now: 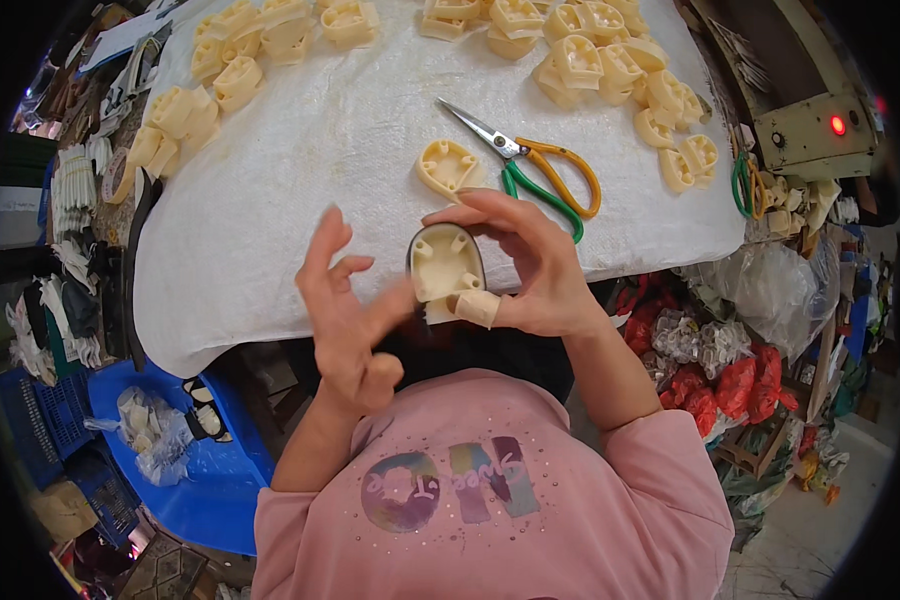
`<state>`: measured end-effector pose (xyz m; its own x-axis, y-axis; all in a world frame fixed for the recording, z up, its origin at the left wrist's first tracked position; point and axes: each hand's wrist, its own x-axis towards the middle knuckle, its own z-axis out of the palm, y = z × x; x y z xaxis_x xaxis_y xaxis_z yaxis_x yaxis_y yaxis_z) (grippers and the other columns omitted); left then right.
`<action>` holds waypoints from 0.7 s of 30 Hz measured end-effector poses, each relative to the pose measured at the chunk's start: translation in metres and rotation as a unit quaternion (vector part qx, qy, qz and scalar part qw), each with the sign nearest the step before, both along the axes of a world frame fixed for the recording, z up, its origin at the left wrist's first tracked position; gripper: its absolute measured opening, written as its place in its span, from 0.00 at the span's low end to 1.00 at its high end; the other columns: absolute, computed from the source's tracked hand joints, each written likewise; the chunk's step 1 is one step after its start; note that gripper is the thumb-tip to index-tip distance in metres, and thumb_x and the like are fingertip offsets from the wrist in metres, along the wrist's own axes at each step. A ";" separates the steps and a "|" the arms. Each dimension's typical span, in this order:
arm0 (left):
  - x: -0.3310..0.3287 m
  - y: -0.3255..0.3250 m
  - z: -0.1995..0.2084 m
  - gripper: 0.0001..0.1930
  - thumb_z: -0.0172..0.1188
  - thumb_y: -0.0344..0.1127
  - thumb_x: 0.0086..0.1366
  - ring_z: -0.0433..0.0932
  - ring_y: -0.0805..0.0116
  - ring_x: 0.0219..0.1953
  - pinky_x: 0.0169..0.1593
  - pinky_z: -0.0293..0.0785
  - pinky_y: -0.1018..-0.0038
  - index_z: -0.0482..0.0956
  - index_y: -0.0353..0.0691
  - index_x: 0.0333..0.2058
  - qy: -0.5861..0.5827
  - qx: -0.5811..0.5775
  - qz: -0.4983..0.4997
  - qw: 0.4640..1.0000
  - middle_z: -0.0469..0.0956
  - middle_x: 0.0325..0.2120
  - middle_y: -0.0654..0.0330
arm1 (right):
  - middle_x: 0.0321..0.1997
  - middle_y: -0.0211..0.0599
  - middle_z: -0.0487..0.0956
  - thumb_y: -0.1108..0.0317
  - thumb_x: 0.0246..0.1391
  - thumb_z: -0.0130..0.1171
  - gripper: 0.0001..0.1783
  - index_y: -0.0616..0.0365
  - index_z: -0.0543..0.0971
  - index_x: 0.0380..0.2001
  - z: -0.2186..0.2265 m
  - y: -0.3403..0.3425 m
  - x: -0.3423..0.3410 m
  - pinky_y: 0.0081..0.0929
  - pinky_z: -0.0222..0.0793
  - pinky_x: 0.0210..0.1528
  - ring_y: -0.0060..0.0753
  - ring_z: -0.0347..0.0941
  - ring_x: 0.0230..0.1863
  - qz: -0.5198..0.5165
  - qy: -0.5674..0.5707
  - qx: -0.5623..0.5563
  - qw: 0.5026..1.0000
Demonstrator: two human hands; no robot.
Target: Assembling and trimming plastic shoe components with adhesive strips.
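My right hand [535,265] grips a cream, hollow, U-shaped plastic piece [443,268] with several small pegs inside, tilted so its hollow faces up. Dark edging [410,258] runs round its curved rim. Pale tape [478,308] wraps my right thumb, which presses the piece's lower edge. Beside the piece, my left hand [353,320] has its fingers spread and one slightly blurred digit at the piece's left edge; whether it touches cannot be told. A similar cream piece [447,168] lies just beyond on the white cloth [300,200]. Scissors [530,160] with orange and green handles rest to its right, blades apart.
Clusters of cream pieces [580,62] line the table's far side, with more pieces [180,112] at far left. A beige box [815,135] with a red light stands right. Below left sits a blue tub [210,500]; red bags [735,380] lie below right.
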<state>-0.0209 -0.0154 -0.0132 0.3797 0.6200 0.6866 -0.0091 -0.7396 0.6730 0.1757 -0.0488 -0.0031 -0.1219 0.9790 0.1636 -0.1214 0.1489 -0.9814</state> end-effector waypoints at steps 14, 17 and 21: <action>0.020 -0.010 -0.005 0.29 0.47 0.44 0.63 0.74 0.68 0.36 0.36 0.75 0.71 0.49 0.42 0.59 -0.190 -0.548 -0.178 0.795 0.69 0.40 0.54 | 0.45 0.36 0.74 0.62 0.39 0.68 0.36 0.55 0.67 0.53 -0.016 0.011 -0.020 0.32 0.66 0.45 0.39 0.67 0.42 -0.059 -0.179 0.188 0.964; 0.019 -0.010 -0.006 0.39 0.38 0.67 0.62 0.74 0.68 0.40 0.40 0.75 0.72 0.46 0.43 0.61 -0.181 -0.499 -0.201 0.823 0.68 0.43 0.58 | 0.39 0.35 0.73 0.56 0.48 0.60 0.25 0.55 0.70 0.48 0.002 0.014 -0.020 0.23 0.71 0.31 0.31 0.71 0.33 -0.023 -0.054 0.014 0.998; 0.035 -0.015 0.002 0.40 0.30 0.69 0.62 0.69 0.68 0.48 0.45 0.73 0.72 0.47 0.41 0.62 -0.150 -0.476 -0.127 0.857 0.62 0.49 0.56 | 0.37 0.33 0.72 0.57 0.58 0.48 0.14 0.56 0.74 0.36 -0.009 0.030 -0.018 0.13 0.67 0.09 0.19 0.72 0.20 0.077 0.076 -0.119 0.987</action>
<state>0.0139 -0.0303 -0.0111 0.4806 0.8769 0.0060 -0.3677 0.1953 0.9092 0.1574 -0.0192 -0.0116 -0.2648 0.9635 -0.0403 -0.2734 -0.1151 -0.9550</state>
